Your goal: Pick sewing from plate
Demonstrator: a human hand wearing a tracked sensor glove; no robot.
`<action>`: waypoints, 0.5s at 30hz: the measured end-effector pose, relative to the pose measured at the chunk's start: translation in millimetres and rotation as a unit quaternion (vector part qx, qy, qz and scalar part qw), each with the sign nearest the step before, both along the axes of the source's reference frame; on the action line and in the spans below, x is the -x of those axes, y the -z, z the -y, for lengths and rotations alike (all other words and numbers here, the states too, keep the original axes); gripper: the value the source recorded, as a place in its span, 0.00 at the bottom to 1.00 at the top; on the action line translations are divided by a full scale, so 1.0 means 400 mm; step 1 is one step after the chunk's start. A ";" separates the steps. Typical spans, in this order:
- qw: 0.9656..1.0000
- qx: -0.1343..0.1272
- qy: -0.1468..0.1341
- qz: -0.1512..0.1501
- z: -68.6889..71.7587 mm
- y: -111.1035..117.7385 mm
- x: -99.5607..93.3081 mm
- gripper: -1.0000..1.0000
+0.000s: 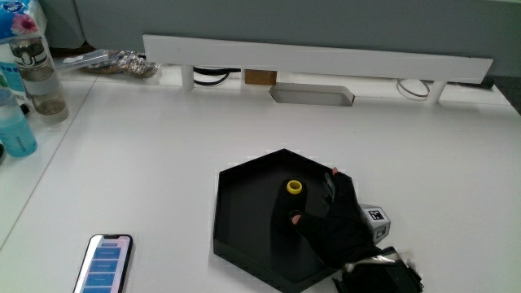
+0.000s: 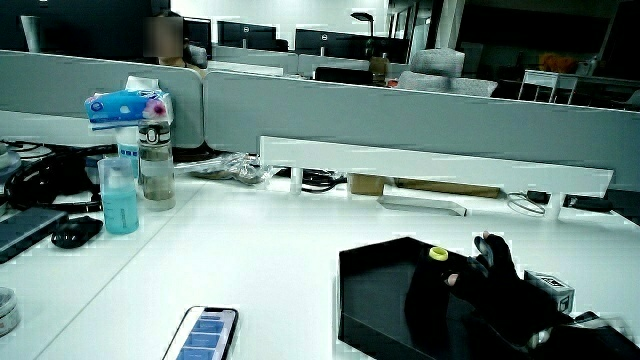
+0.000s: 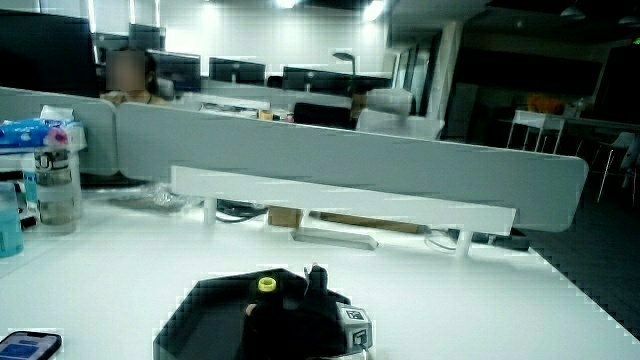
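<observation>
Black hexagonal plate (image 1: 244, 212) sat on the white table (image 1: 179, 146), near the table's edge closest to the person. Yellow sewing spool (image 1: 294, 187) stood in the plate, roughly mid-tray, upright as far as could be seen; it also showed in both side views (image 2: 438, 254) (image 3: 266, 283).

The hand (image 1: 334, 224) was over the plate, nearer to the person than the spool, with the patterned cube (image 1: 376, 220) on its back. Fingers (image 1: 329, 185) reached toward the spool, one fingertip raised just beside it, another lower in the plate. Spool looked apart from the fingers: close, no visible contact. Fingers were loosely parted and held nothing.

In a side view the hand (image 2: 495, 280) rose above the plate wall (image 2: 370, 300), spool just off its fingertips. In a side view the hand (image 3: 300, 305) covered much of the plate, spool next to it.

Also on the table: phone (image 1: 104, 263) at the person's edge, clear bottle (image 1: 37, 69) and blue bottle (image 1: 16, 126) well apart from the plate.
</observation>
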State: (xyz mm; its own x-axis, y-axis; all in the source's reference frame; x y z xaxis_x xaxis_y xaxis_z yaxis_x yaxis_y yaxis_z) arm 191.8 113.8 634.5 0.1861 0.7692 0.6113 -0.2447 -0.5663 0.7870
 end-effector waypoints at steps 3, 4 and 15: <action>1.000 0.025 0.016 -0.009 0.011 0.004 0.014 0.50; 0.999 0.019 0.014 -0.022 0.013 0.011 0.017 0.50; 0.993 -0.046 -0.010 -0.108 0.018 0.047 0.014 0.86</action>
State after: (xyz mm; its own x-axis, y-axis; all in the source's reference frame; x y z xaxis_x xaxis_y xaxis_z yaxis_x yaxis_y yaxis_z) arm 186.4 106.5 615.7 0.3050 0.7169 0.6269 -0.0641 -0.6413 0.7646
